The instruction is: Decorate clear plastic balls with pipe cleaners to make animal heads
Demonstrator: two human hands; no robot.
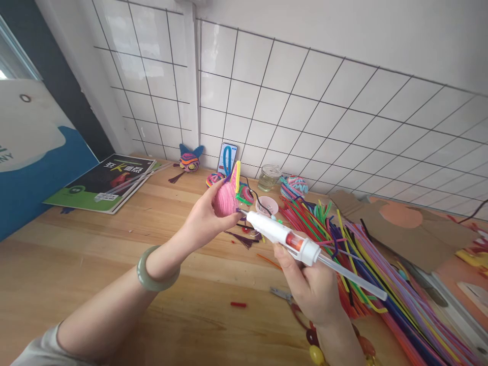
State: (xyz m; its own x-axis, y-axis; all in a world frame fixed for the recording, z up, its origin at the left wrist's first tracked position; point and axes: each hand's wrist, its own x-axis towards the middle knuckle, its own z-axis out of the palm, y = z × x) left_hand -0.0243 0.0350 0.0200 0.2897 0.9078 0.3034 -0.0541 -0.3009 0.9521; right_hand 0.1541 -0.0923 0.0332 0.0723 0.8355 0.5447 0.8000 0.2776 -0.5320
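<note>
A round pink craft piece [224,199], with a yellow-edged pointed ear and a blue loop sticking up near it, is held in my left hand [206,216], fingers wrapped behind it and thumb along its lower side. My right hand [308,284] grips a white glue gun [272,229] with a clear glue stick out of its back end. The gun's nozzle points left and meets or nearly meets the lower right of the pink piece, by my left thumb. Green wire shows just right of the piece; the exact contact is too small to tell.
Colorful pipe cleaners [366,259] spread across the right. Pliers [284,295] lie beside my right hand, a red scrap [238,304] nearer. Along the wall are a cat-faced ball [189,160], phone [231,152], glass jar [269,178] and yarn ball [294,187]. Books [107,183] lie left.
</note>
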